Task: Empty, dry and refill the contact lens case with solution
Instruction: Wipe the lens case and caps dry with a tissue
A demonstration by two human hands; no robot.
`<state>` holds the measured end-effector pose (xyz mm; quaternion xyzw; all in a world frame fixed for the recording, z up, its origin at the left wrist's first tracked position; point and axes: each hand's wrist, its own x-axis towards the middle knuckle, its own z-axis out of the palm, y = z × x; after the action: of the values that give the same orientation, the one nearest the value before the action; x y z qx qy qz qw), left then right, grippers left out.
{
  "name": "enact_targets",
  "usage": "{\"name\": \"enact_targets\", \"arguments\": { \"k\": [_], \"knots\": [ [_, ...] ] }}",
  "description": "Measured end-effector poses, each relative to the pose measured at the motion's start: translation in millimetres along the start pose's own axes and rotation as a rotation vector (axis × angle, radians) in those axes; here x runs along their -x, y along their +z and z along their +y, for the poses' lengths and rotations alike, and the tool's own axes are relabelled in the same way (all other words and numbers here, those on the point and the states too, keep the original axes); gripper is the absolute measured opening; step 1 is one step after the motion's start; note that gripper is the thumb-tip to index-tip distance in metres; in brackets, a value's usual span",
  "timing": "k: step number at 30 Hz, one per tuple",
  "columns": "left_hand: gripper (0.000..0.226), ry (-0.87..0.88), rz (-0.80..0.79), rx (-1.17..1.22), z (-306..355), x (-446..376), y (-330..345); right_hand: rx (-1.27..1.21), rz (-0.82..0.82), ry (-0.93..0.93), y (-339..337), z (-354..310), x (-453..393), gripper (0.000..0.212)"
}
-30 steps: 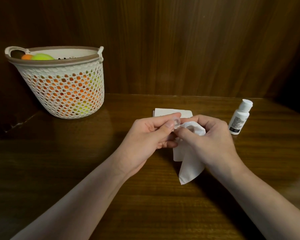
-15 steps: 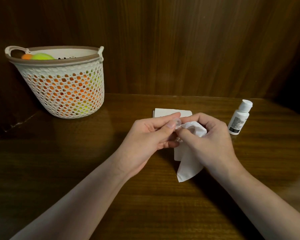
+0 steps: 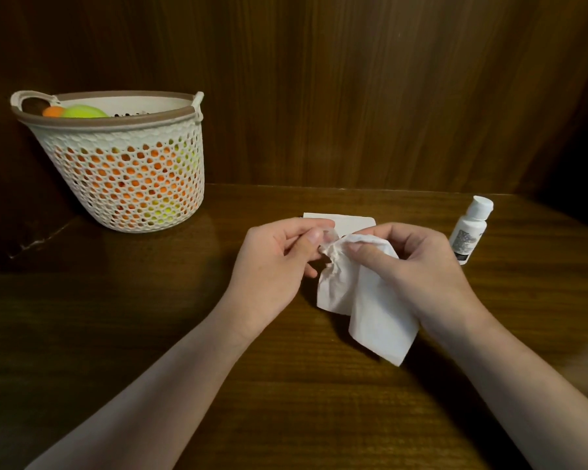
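Observation:
My left hand (image 3: 272, 269) pinches a small clear contact lens case (image 3: 329, 236) between thumb and fingers; only a sliver of it shows. My right hand (image 3: 411, 266) grips a white tissue (image 3: 370, 300), its bunched end pressed against the case and the rest hanging down over the table. A small white solution bottle (image 3: 469, 230) with a closed white cap stands upright just right of my right hand. Behind both hands a folded white paper (image 3: 347, 221) lies flat on the wooden table (image 3: 150, 334).
A white perforated basket (image 3: 123, 171) with a brown rim stands at the back left, holding orange and yellow-green balls. A dark wooden wall closes off the back of the table. The left edge of the table drops into shadow.
My right hand has twisted the tissue against the case, and the hanging part has spread wider. The left hand keeps the case in about the same place. The bottle has not moved.

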<state>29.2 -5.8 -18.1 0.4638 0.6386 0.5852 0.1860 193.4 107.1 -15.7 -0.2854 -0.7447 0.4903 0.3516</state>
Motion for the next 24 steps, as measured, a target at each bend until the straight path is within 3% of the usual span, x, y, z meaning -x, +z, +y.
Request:
{"name": "enact_targets", "arguments": {
  "k": [6, 14, 24],
  "knots": [
    [0.025, 0.074, 0.032, -0.067, -4, 0, 0, -0.045, -0.008, 0.047, 0, -2, 0, 0.003],
    [0.022, 0.055, -0.003, -0.011, -9, -1, 2, -0.193, -0.128, 0.261, 3, -4, 0, 0.011],
    [0.022, 0.054, -0.067, 0.004, -10, 0, 5, -0.262, -0.15, 0.392, 0, -5, -1, 0.022]
  ]
}}
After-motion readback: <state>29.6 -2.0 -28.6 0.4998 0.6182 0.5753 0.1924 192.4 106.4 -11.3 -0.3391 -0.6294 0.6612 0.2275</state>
